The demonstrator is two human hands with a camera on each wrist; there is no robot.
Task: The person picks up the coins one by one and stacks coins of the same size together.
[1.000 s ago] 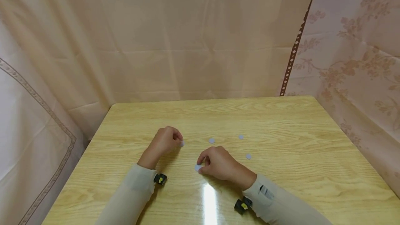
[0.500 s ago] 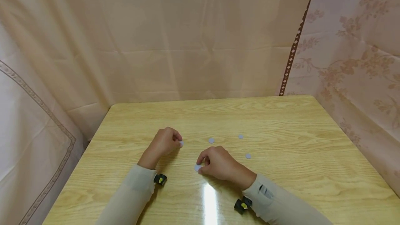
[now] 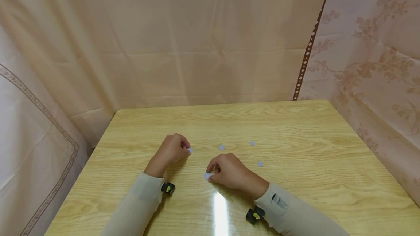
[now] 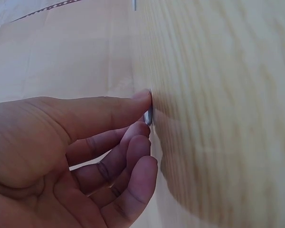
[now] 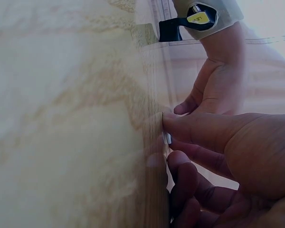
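My left hand (image 3: pixel 171 149) pinches a small pale round disc (image 3: pixel 190 150) between thumb and forefinger, low at the tabletop. In the left wrist view that disc (image 4: pixel 148 117) shows only as a thin edge between the fingertips. Nearer to me and to the right, my right hand (image 3: pixel 231 171) has its thumb and forefinger on another pale disc (image 3: pixel 207 176), which lies at the table surface. Part of it is covered by the fingers; the right wrist view shows a sliver of the disc (image 5: pixel 168 138). The discs' material cannot be made out.
Three more pale discs lie flat on the wooden table (image 3: pixel 305 185): one disc (image 3: pixel 221 147) between and beyond the hands, another disc (image 3: pixel 252 143) farther right, and a third disc (image 3: pixel 260 164) beyond the right wrist. A beige curtain (image 3: pixel 203 46) hangs behind the table.
The left hand's disc has shifted slightly in toward its fingertips. The right hand and the loose discs keep their places.
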